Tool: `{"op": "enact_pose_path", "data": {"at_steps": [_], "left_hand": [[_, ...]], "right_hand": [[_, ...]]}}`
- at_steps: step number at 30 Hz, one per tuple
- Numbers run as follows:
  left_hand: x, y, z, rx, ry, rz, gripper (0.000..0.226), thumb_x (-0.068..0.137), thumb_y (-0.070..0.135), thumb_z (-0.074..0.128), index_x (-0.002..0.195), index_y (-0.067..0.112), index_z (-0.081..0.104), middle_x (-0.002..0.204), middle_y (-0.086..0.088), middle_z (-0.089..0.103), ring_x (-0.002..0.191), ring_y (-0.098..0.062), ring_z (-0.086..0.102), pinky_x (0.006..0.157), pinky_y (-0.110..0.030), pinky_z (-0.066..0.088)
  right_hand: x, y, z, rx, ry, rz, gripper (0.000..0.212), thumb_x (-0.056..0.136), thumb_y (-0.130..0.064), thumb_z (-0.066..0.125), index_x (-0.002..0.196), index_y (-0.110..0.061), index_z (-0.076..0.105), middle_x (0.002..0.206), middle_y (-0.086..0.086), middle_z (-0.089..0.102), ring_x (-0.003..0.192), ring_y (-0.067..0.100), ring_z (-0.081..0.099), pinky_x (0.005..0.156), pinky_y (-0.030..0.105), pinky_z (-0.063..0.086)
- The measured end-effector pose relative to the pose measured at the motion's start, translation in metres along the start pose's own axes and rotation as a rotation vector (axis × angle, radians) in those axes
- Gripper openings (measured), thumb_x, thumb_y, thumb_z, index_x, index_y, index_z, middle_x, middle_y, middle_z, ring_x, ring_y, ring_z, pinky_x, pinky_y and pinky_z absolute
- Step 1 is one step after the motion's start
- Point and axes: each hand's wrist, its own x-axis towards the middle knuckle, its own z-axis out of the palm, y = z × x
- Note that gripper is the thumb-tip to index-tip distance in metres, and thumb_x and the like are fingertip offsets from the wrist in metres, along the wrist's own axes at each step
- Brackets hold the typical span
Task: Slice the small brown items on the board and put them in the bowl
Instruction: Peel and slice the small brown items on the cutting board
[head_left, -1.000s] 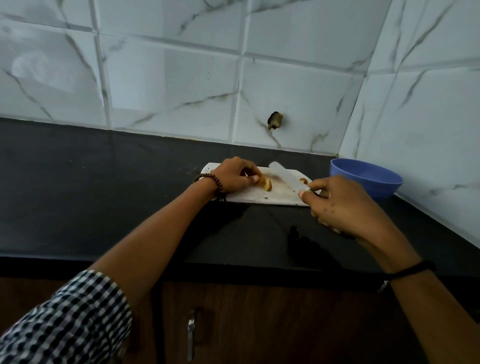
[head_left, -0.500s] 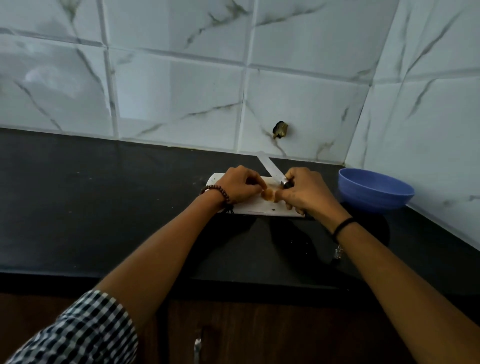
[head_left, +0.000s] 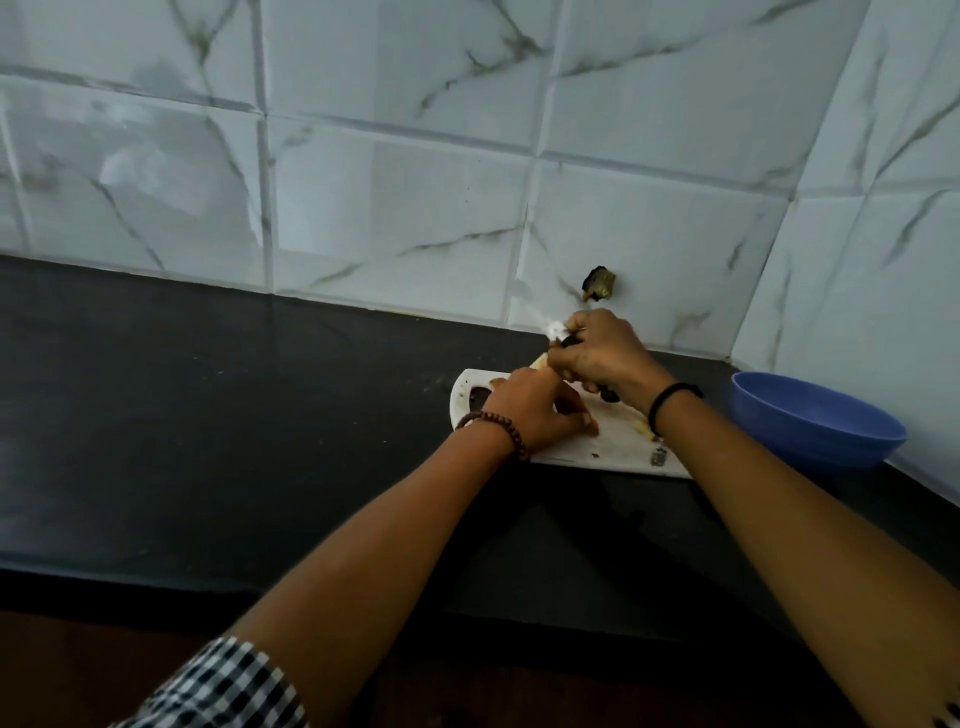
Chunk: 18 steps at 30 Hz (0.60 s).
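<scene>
A white cutting board (head_left: 618, 447) lies on the black counter. My left hand (head_left: 530, 410) rests on the board with curled fingers and holds down a small brown item (head_left: 540, 362), of which only a pale end shows. My right hand (head_left: 597, 353) grips a knife (head_left: 553, 328) by its dark handle, directly behind the left hand. The blade points away and up to the left, blurred. A small pale slice (head_left: 642, 427) lies on the board near my right wrist. The blue bowl (head_left: 815, 421) stands right of the board.
The black counter (head_left: 234, 415) stretches wide to the left of the board. Marble-patterned tiled walls (head_left: 395, 208) close the back and right side, with a dark hole (head_left: 600, 283) in the tile behind my hands. The counter's front edge runs below my forearms.
The view has shifted, so the board and bowl sit further right and lower. My right hand has come in over the item beside my left hand, and the knife blade now tilts up.
</scene>
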Motion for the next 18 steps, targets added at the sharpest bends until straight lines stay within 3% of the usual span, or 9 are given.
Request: {"op": "enact_pose_path", "data": {"at_steps": [4,6,9,13,18], "left_hand": [[0.0,0.003,0.0,-0.043,0.016,0.015,0.023,0.084,0.032,0.072,0.102,0.017,0.076,0.113,0.003,0.069,0.102,-0.013,0.059,0.093,-0.031,0.048],[0.0,0.004,0.0,-0.042,0.015,0.007,0.023,0.084,0.032,0.072,0.101,0.018,0.076,0.113,0.002,0.07,0.104,-0.016,0.06,0.096,-0.036,0.047],[0.002,0.002,0.0,-0.001,-0.003,-0.007,0.024,0.084,0.036,0.07,0.101,0.02,0.076,0.113,0.0,0.069,0.108,-0.02,0.058,0.101,-0.04,0.044],[0.003,-0.001,0.002,0.034,-0.012,-0.006,0.027,0.083,0.044,0.069,0.099,0.023,0.076,0.106,-0.002,0.07,0.102,-0.024,0.06,0.094,-0.039,0.047],[0.002,0.0,0.0,0.031,-0.016,0.009,0.03,0.083,0.045,0.068,0.099,0.021,0.076,0.101,-0.001,0.072,0.095,-0.019,0.063,0.089,-0.037,0.05]], "right_hand": [[0.02,-0.009,0.016,-0.081,-0.092,-0.021,0.018,0.078,-0.012,0.076,0.094,-0.008,0.069,0.087,0.008,0.067,0.071,0.018,0.062,0.054,0.023,0.047],[0.027,-0.01,0.018,-0.091,-0.13,0.012,0.017,0.079,-0.012,0.077,0.093,-0.009,0.069,0.091,0.01,0.067,0.078,0.022,0.065,0.059,0.027,0.051],[0.026,-0.008,0.015,-0.098,-0.121,0.036,0.019,0.077,-0.01,0.077,0.095,-0.007,0.071,0.089,0.013,0.07,0.068,0.022,0.064,0.057,0.03,0.054],[0.019,0.0,0.005,-0.07,-0.071,0.081,0.012,0.076,-0.006,0.073,0.083,-0.008,0.063,0.063,0.01,0.062,0.039,0.016,0.046,0.038,0.019,0.036],[0.017,0.008,0.005,-0.205,-0.106,0.103,0.013,0.081,-0.003,0.069,0.075,-0.007,0.059,0.068,0.012,0.06,0.041,0.016,0.05,0.036,0.018,0.037]]}}
